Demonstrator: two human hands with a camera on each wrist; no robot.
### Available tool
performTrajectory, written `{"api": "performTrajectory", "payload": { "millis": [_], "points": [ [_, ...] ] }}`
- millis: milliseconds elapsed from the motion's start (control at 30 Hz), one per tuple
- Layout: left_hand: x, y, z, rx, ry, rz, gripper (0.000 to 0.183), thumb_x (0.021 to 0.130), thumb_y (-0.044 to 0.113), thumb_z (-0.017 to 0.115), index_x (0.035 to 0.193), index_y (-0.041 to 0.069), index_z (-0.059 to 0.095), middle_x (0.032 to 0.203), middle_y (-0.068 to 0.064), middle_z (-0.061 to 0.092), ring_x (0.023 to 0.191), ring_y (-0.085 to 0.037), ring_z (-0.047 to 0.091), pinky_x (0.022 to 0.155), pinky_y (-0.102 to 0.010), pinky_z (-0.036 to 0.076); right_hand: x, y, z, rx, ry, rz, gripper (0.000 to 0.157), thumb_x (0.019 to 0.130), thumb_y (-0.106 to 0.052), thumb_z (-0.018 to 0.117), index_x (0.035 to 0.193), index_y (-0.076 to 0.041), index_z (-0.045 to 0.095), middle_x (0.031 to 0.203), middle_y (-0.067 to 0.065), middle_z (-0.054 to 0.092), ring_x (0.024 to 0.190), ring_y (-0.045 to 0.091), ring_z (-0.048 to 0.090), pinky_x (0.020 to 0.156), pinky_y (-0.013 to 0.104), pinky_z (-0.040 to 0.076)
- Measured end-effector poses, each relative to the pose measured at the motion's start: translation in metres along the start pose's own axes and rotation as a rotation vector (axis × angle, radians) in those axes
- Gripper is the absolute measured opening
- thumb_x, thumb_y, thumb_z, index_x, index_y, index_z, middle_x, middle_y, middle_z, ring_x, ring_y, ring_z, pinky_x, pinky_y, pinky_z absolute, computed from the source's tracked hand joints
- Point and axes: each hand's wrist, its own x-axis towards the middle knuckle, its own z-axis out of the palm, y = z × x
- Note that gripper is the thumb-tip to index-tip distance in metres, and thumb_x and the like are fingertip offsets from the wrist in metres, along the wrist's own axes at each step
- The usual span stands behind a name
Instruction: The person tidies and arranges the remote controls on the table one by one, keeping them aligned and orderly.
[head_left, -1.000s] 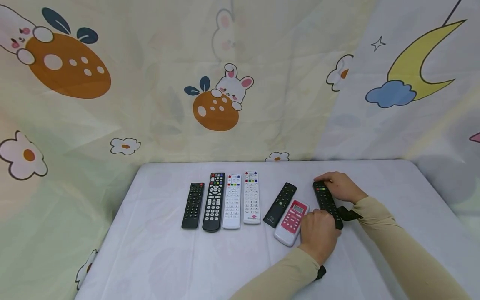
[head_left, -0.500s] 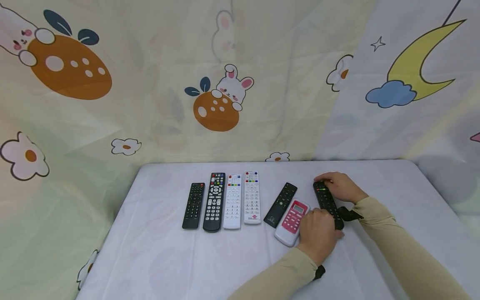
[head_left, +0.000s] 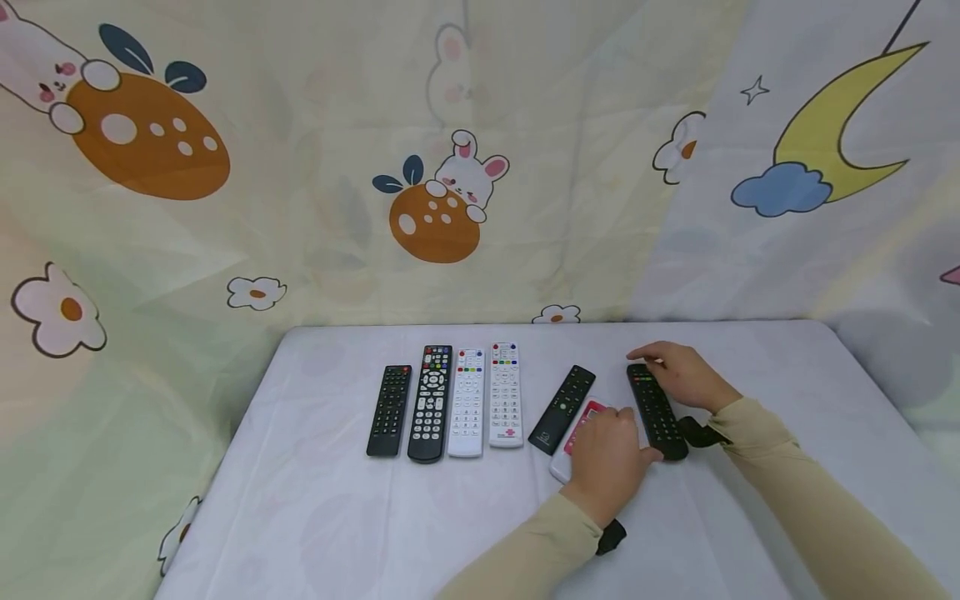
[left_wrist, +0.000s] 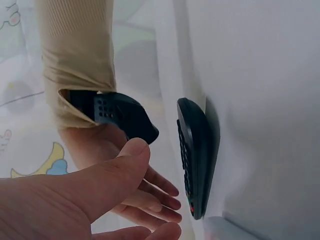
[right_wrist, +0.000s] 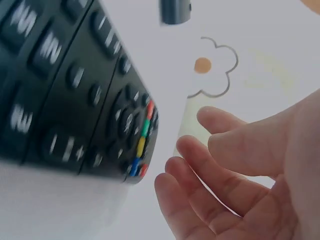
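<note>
My left hand point(head_left: 609, 462) hovers over the white remote control point(head_left: 559, 468) with a red button panel and covers most of it. In the left wrist view this hand point(left_wrist: 107, 187) has its thumb extended and holds nothing. To its right lies a black remote control point(head_left: 658, 414) with a coloured button row near its far end. My right hand point(head_left: 684, 375) is beside that far end, its fingers loosely bent and apart from the remote. The right wrist view shows this hand point(right_wrist: 235, 170) with a gap between its fingertips and the black remote point(right_wrist: 85, 95).
A slanted black remote point(head_left: 562, 408) lies left of the red-panelled one. Farther left stands a row: a small black remote point(head_left: 389, 411), a long black one point(head_left: 430, 404) and two white ones point(head_left: 467, 404) point(head_left: 506, 396). A white cloth covers the table point(head_left: 360, 533); a patterned curtain point(head_left: 315, 167) hangs behind.
My left hand has let go of the right-hand black remote's near end and moved left over the red-panelled remote. My right hand has lifted slightly off the black remote's far end.
</note>
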Motion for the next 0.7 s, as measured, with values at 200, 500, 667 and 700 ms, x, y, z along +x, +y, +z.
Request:
{"api": "performTrajectory", "payload": {
  "millis": [200, 500, 667, 700],
  "points": [
    [-0.006, -0.014, -0.009, 0.013, 0.046, 0.009, 0.051, 0.072, 0.050, 0.088, 0.104, 0.013, 0.076, 0.087, 0.003, 0.070, 0.074, -0.009, 0.064, 0.053, -0.021, 0.045, -0.003, -0.013, 0.002, 0.010, 0.004, -0.017, 0.030, 0.099, 0.005, 0.048, 0.122, 0.005, 0.067, 0.124, 0.025, 0.065, 0.114, 0.041, 0.061, 0.092, 0.056, 0.050],
    [-0.012, -0.038, -0.027, 0.025, 0.066, -0.002, 0.052, 0.072, 0.047, 0.089, 0.107, 0.011, 0.076, 0.087, 0.001, 0.069, 0.071, -0.009, 0.061, 0.053, -0.020, 0.045, -0.010, -0.027, 0.008, -0.005, 0.047, -0.078, 0.029, 0.098, 0.004, 0.052, 0.122, 0.003, 0.068, 0.118, 0.021, 0.067, 0.092, 0.024, 0.060, 0.083, 0.048, 0.051],
    [-0.018, -0.050, -0.030, -0.017, 0.026, -0.027, 0.054, 0.074, 0.043, 0.090, 0.112, 0.008, 0.074, 0.088, 0.000, 0.069, 0.073, -0.009, 0.060, 0.056, -0.020, 0.045, -0.013, -0.034, 0.011, 0.007, 0.028, -0.074, 0.029, 0.098, 0.003, 0.052, 0.123, 0.005, 0.067, 0.116, 0.022, 0.067, 0.081, 0.019, 0.056, 0.074, 0.040, 0.049],
    [-0.019, -0.052, -0.031, -0.024, 0.016, -0.031, 0.054, 0.074, 0.043, 0.089, 0.112, 0.008, 0.074, 0.090, 0.000, 0.069, 0.073, -0.009, 0.060, 0.056, -0.020, 0.045, -0.013, -0.036, 0.011, 0.007, 0.023, -0.069, 0.030, 0.098, 0.003, 0.052, 0.124, 0.005, 0.067, 0.116, 0.021, 0.068, 0.080, 0.019, 0.055, 0.073, 0.039, 0.048]
  ]
}}
